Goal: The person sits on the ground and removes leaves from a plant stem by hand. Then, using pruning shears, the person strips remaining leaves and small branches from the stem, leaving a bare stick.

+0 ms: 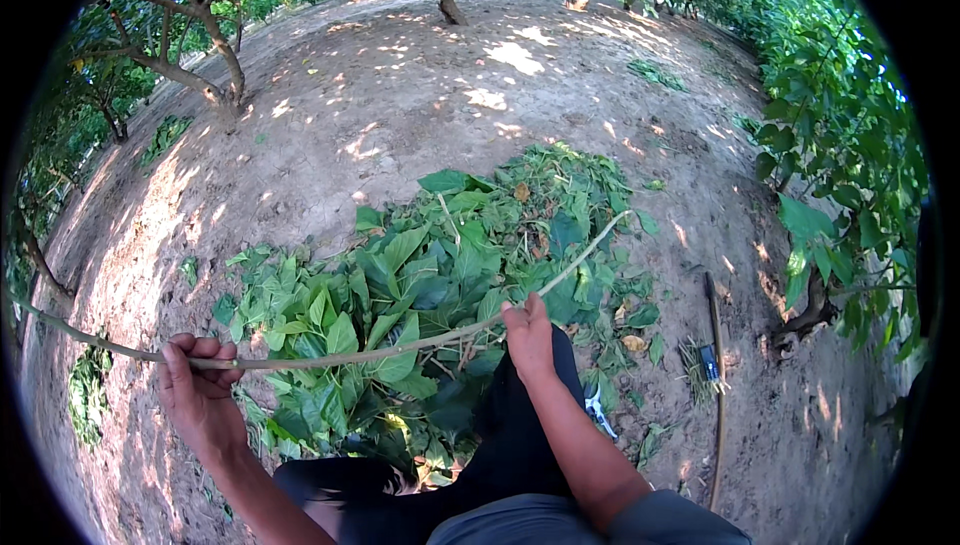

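A long, thin, leafless branch [385, 353] stretches across in front of me, bending up toward its pale right end. Near its left part, my left hand [200, 393] pinches it between the thumb and curled fingers. My right hand [530, 338] is closed round it further along, above my right knee. Below the branch, a heap of green leaves [400, 275] covers the ground in front of my legs. Pruning shears [600, 413] lie partly hidden beside my right leg.
On the right, a long stick [716, 445] lies on the soil beside a small bundle of cut stalks [695, 365] and a small dark-blue object [709, 363]. A leafy bush [850, 175] leans in at the right. Trees [200, 35] stand further off.
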Available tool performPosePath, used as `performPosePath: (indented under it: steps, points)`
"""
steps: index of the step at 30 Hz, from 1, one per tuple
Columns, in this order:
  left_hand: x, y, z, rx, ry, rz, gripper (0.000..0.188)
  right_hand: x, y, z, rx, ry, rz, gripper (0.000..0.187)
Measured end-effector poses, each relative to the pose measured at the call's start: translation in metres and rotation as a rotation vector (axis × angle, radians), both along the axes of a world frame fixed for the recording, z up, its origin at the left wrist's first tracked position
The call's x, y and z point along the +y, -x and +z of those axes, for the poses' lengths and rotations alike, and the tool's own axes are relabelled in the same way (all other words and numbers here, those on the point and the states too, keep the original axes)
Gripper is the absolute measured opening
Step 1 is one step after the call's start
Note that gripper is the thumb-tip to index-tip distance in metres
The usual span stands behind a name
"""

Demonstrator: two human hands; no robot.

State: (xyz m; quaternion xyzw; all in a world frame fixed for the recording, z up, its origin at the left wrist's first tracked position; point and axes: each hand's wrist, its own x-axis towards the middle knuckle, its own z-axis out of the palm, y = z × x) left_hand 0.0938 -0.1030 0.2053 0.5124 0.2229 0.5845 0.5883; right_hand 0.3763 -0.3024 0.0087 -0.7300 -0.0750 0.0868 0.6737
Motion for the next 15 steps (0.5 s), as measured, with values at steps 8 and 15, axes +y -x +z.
performPosePath:
  steps: [8,15]
  points:
    - [0.0,0.04,0.045,-0.057,-0.165,-0.101,0.029,-0.012,-0.027,-0.014,0.668,-0.719,0.074,0.016]
    - [0.026,0.083,0.021,-0.187,-0.189,-0.156,0.037,-0.025,-0.029,-0.011,0.844,-0.935,0.181,0.011]
